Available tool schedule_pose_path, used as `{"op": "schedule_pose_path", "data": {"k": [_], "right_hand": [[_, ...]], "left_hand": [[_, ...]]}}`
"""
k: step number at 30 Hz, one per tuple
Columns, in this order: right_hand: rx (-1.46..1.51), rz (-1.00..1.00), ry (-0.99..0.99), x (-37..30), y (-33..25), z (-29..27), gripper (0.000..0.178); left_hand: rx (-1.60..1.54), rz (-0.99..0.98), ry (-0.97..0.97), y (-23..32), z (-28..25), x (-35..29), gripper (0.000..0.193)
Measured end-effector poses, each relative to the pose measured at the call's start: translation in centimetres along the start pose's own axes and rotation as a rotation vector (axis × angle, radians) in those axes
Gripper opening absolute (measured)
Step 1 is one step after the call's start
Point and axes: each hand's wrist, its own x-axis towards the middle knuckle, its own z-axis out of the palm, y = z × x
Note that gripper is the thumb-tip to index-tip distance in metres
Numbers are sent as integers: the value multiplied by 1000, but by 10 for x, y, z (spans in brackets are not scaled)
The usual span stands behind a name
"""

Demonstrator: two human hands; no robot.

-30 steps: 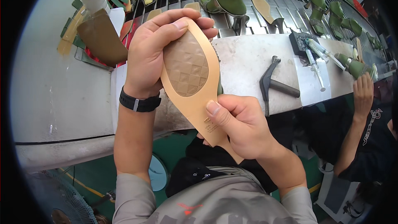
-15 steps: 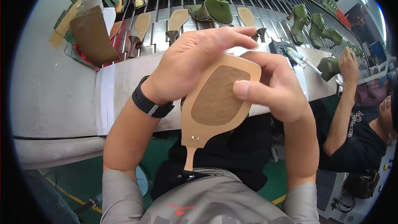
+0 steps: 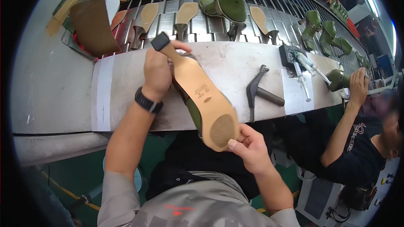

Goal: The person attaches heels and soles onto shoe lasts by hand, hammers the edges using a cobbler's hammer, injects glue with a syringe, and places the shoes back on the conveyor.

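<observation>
A green high-heeled shoe (image 3: pixel 208 86) is turned sole up before me, its tan sole facing me and a grey textured patch at the toe. The heel, tipped with a black block, points away to the far left. My left hand (image 3: pixel 159 71) is closed around the heel end; part of its fingers hides behind the shoe. At the near end, my right hand (image 3: pixel 252 148) pinches the toe edge, thumb on the sole. The shoe's upper is mostly hidden beneath. To its right, a hammer (image 3: pixel 266 94) lies on the pale worktable (image 3: pixel 227 59).
A black block (image 3: pixel 288 59) with several syringes (image 3: pixel 304 80) is at the right. Behind it runs a roller conveyor (image 3: pixel 168 14) with tan soles and green shoes. A brown board (image 3: pixel 93 25) stands at left. A co-worker's hand (image 3: pixel 358 86) holds another green shoe (image 3: pixel 337 80).
The sole, earlier toe end up between both hands, now has its toe toward me and its heel away. My left hand moved to the heel, my right down to the toe. The hammer is now visible.
</observation>
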Motion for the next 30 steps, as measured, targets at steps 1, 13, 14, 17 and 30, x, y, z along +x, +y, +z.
{"op": "schedule_pose_path", "data": {"k": [1,13,14,17,30], "right_hand": [[-326,-118,48,5,-3,0,51],[-1283,-599,-259,110,-152,76,34],[-1272,-763,-202,109,-143,79,24],[-1391,-1069,-157,103,-123,71,33],[-1325,-1319,-123,127,-84,56,39]], "left_hand": [[202,193,-89,-5,-4,18,71],[221,144,-388,-5,6,17,102],[215,148,-377,-7,5,16,104],[217,115,-361,-4,5,15,110],[281,149,-386,-4,1,20,112]]}}
